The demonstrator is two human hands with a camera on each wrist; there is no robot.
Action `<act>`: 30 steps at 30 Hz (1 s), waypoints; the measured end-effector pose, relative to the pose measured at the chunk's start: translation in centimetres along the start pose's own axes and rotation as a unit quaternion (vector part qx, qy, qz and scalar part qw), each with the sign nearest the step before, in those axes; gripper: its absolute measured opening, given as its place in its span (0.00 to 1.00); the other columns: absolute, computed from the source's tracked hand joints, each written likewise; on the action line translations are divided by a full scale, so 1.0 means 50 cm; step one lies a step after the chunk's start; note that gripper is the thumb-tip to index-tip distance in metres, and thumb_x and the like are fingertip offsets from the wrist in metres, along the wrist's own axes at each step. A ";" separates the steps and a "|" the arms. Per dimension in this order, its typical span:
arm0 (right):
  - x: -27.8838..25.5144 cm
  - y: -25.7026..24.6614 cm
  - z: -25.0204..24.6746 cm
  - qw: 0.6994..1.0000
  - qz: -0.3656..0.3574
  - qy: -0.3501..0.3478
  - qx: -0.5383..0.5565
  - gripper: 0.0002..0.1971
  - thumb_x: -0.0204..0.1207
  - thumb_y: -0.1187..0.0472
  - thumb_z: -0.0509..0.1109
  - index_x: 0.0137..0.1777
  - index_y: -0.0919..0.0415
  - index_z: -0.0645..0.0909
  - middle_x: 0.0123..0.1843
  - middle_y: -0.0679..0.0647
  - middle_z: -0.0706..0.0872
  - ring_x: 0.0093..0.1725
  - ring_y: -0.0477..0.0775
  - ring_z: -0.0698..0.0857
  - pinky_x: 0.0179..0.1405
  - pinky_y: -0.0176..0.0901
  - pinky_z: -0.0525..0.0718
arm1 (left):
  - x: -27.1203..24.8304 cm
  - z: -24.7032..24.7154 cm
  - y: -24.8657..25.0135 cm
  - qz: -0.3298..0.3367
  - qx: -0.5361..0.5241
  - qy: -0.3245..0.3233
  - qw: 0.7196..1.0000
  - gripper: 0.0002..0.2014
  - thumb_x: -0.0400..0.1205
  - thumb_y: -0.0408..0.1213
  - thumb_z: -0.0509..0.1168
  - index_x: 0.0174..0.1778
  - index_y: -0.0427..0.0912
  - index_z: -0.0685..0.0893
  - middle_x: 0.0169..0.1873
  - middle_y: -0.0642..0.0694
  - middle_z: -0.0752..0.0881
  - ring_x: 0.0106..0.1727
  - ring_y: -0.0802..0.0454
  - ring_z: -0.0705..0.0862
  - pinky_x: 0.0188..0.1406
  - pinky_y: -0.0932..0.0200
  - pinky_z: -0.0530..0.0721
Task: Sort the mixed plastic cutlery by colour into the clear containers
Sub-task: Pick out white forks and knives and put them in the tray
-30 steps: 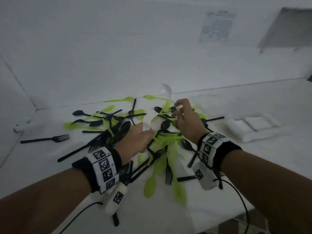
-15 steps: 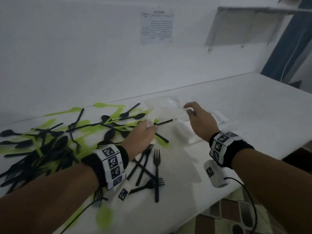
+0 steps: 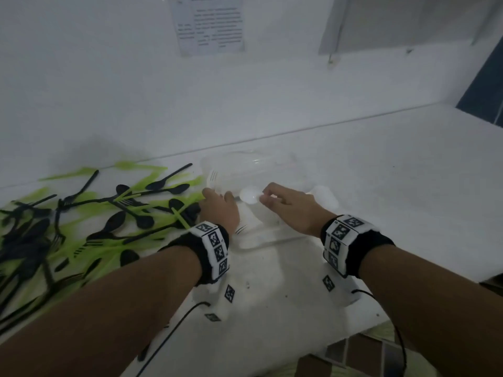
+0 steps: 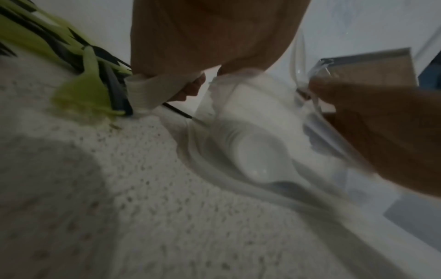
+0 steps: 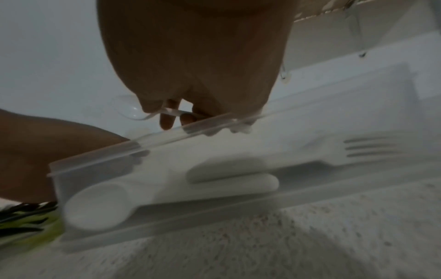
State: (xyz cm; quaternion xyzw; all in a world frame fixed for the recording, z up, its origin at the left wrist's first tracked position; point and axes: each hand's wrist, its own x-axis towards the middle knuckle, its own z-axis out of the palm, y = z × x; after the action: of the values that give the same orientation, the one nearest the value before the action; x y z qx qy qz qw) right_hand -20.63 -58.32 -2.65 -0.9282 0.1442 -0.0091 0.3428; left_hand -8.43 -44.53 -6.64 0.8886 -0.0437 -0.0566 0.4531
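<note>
— Over on the left of the table (image 3: 408,186), what lay there?

— Black cutlery (image 3: 130,221) and green cutlery (image 3: 89,251), all mixed in one heap, spread from the left edge up to the left hand (image 3: 220,210).

— And that hand?

— It was clenched round white cutlery (image 4: 152,90); a white fork (image 3: 212,177) stuck up past the fingers, and handle ends poked out below the wrist. It sat at the left end of the container (image 3: 272,238).

— Where did the container stand?

— Flat on the table, between the two hands, just right of the heap. Through its clear wall the right wrist view showed a white spoon (image 5: 95,205) and a white fork (image 5: 372,149) already lying inside.

— And the right hand (image 3: 291,210)?

— Above the container's rim, pinching the handle of a clear spoon (image 3: 249,196) between thumb and fingers, bowl pointing toward the left hand.

— Anything farther right?

— Bare table, and a printed sheet (image 3: 209,23) on the wall behind.
</note>
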 end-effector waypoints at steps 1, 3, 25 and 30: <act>0.007 0.006 0.003 1.000 -0.015 -0.005 -0.009 0.16 0.89 0.36 0.53 0.52 0.43 0.76 0.41 0.43 0.83 0.45 0.44 0.81 0.67 0.58 0.74 | 0.001 0.006 -0.004 0.017 0.008 0.003 1.000 0.21 0.89 0.47 0.60 0.68 0.32 0.71 0.64 0.31 0.82 0.61 0.31 0.83 0.58 0.42 0.82; 0.016 0.012 0.010 0.999 -0.034 -0.011 -0.041 0.14 0.88 0.39 0.57 0.49 0.43 0.79 0.49 0.44 0.83 0.52 0.47 0.81 0.67 0.61 0.75 | 0.003 0.013 -0.013 0.049 0.027 0.007 0.998 0.21 0.90 0.49 0.59 0.66 0.33 0.71 0.61 0.32 0.82 0.59 0.31 0.83 0.57 0.40 0.83; 0.036 -0.026 -0.017 0.967 -0.121 -0.198 -0.104 0.12 0.85 0.56 0.71 0.63 0.44 0.91 0.55 0.38 0.92 0.52 0.39 0.85 0.61 0.34 0.79 | 0.008 0.028 -0.028 0.048 0.017 0.041 0.998 0.22 0.90 0.49 0.60 0.69 0.32 0.72 0.64 0.31 0.83 0.61 0.30 0.83 0.55 0.43 0.80; 0.050 -0.072 -0.017 0.952 -0.099 -0.235 -0.168 0.12 0.81 0.62 0.72 0.54 0.44 0.93 0.48 0.35 0.91 0.50 0.40 0.87 0.58 0.36 0.82 | 0.006 0.029 -0.027 0.048 0.018 0.042 0.998 0.22 0.90 0.49 0.60 0.68 0.32 0.72 0.63 0.31 0.83 0.60 0.30 0.83 0.53 0.44 0.79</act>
State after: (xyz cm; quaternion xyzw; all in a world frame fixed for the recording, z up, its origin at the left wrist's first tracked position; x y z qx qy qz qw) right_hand -17.38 -56.94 0.12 -0.9579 -0.0341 0.2000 0.2033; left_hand -8.32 -44.94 -8.59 0.8953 -0.0680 0.0035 0.4403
